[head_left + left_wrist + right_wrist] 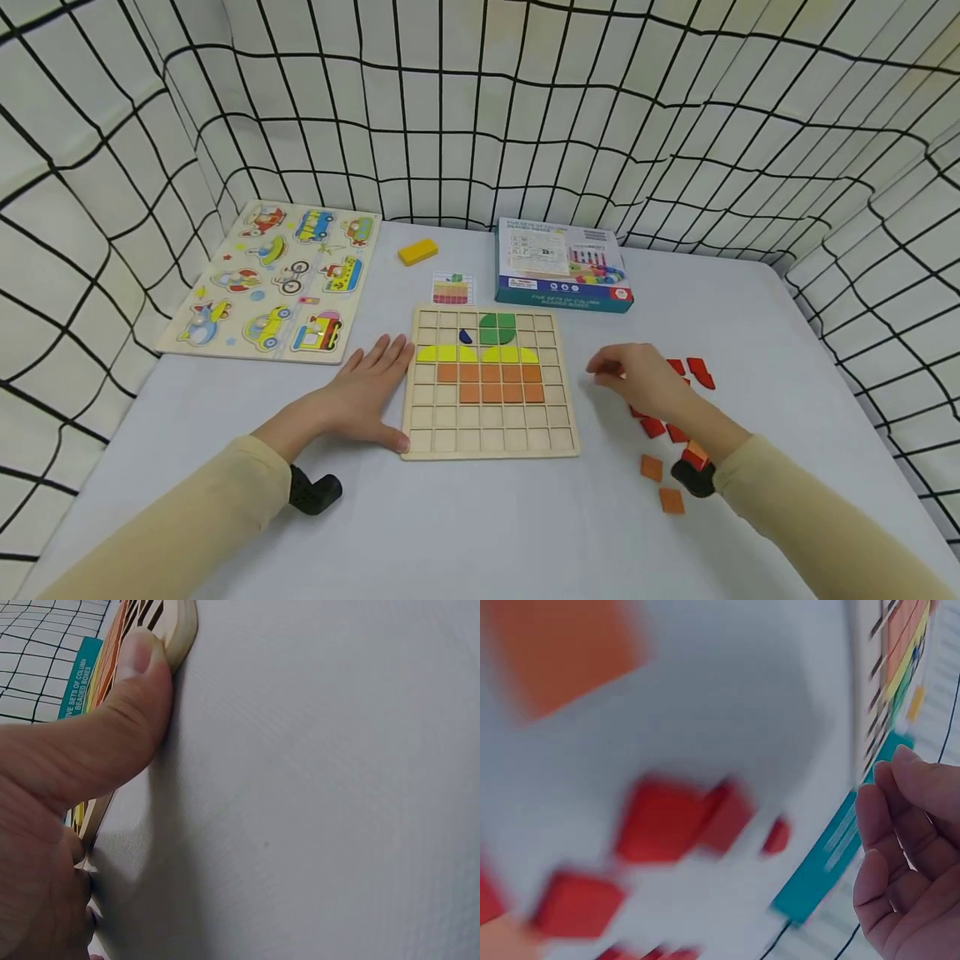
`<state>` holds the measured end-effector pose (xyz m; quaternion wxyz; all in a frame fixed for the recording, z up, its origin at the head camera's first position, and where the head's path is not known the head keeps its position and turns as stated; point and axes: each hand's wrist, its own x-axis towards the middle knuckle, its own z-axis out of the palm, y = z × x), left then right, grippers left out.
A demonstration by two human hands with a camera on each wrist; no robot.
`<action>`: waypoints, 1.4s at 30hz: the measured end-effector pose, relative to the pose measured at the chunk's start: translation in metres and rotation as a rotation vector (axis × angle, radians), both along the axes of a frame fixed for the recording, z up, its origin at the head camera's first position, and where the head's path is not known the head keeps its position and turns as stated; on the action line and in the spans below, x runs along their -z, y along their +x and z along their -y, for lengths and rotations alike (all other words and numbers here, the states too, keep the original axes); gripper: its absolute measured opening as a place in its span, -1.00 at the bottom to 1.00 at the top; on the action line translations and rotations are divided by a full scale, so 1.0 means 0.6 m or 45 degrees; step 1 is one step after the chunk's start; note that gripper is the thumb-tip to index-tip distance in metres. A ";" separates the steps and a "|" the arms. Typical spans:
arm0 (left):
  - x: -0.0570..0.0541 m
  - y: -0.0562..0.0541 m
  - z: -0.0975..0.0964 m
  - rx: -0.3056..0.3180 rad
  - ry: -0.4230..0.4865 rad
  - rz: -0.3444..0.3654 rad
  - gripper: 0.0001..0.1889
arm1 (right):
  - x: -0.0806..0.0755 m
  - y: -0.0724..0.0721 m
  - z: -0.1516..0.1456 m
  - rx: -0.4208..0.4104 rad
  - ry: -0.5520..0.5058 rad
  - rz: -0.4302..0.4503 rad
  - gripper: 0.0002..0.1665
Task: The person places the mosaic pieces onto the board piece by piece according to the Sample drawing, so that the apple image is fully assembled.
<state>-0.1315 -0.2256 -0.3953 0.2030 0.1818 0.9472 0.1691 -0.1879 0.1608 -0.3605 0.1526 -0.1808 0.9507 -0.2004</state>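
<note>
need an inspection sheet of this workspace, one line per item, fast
Surface: white tabletop, looks flat.
Job's things: wooden grid board partly filled with green, yellow, orange and dark blue pieces; red pieces and loose orange squares to its right; pattern card behind it.
Clutter: vehicle puzzle, yellow block, boxed set.
Grippers: left hand spread, touching the board's left edge; right hand between board and red pieces, fingers loosely bent, no piece seen in it.
Cables: nothing seen.
Surroundings: black-gridded white walls.
</note>
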 end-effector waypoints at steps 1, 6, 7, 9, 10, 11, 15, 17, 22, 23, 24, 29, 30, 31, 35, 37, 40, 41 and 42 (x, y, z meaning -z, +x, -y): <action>-0.001 0.001 0.001 -0.003 0.001 -0.001 0.41 | 0.000 0.005 -0.021 0.028 -0.007 0.007 -0.78; -0.002 0.004 0.007 -0.028 0.002 0.008 0.41 | 0.009 0.032 -0.113 0.085 -0.021 -0.050 -0.76; -0.001 0.004 0.008 -0.034 0.003 0.012 0.41 | 0.013 0.038 -0.128 0.092 -0.020 -0.064 -0.76; 0.002 0.004 0.011 -0.041 0.003 0.017 0.41 | 0.018 0.049 -0.155 0.117 -0.001 -0.070 -0.75; 0.003 0.004 0.012 -0.043 0.004 0.019 0.41 | 0.020 0.055 -0.167 0.130 0.003 -0.065 -0.75; 0.004 0.004 0.013 -0.044 0.004 0.020 0.41 | 0.023 0.060 -0.179 0.141 0.011 -0.055 -0.75; 0.005 0.005 0.013 -0.043 0.007 0.011 0.43 | 0.031 0.080 -0.205 0.212 0.038 0.034 -0.70; 0.003 0.006 0.013 -0.043 0.005 0.006 0.44 | 0.036 0.087 -0.211 0.230 0.053 0.050 -0.66; 0.004 0.006 0.014 -0.044 0.017 0.006 0.43 | 0.047 0.097 -0.212 0.265 0.067 0.025 -0.63; 0.005 0.006 0.014 -0.045 0.019 0.008 0.43 | 0.048 0.098 -0.212 0.275 0.065 0.017 -0.63; 0.006 0.006 0.014 -0.044 0.021 0.009 0.43 | 0.050 0.100 -0.212 0.284 0.063 0.010 -0.64; 0.009 0.005 0.014 -0.044 0.022 0.019 0.42 | 0.053 0.106 -0.211 0.329 0.033 -0.016 -0.68; 0.009 0.004 0.013 -0.043 0.024 0.021 0.42 | 0.052 0.107 -0.211 0.337 0.026 -0.016 -0.69; 0.009 0.004 0.013 -0.043 0.025 0.022 0.42 | 0.052 0.109 -0.211 0.340 0.018 -0.021 -0.70; 0.007 0.002 0.010 -0.037 0.024 0.025 0.43 | 0.046 0.112 -0.206 0.323 -0.042 -0.064 -0.76; 0.005 0.001 0.008 -0.032 0.017 0.024 0.43 | 0.040 0.109 -0.199 0.290 -0.091 -0.094 -0.78; 0.001 0.000 0.004 -0.018 0.015 0.019 0.42 | 0.032 0.098 -0.175 0.242 -0.169 -0.096 -0.80; 0.001 0.000 0.002 -0.014 0.017 0.020 0.42 | 0.029 0.093 -0.164 0.231 -0.196 -0.084 -0.81; 0.000 -0.001 0.000 -0.007 0.019 0.018 0.42 | 0.026 0.088 -0.152 0.217 -0.215 -0.077 -0.81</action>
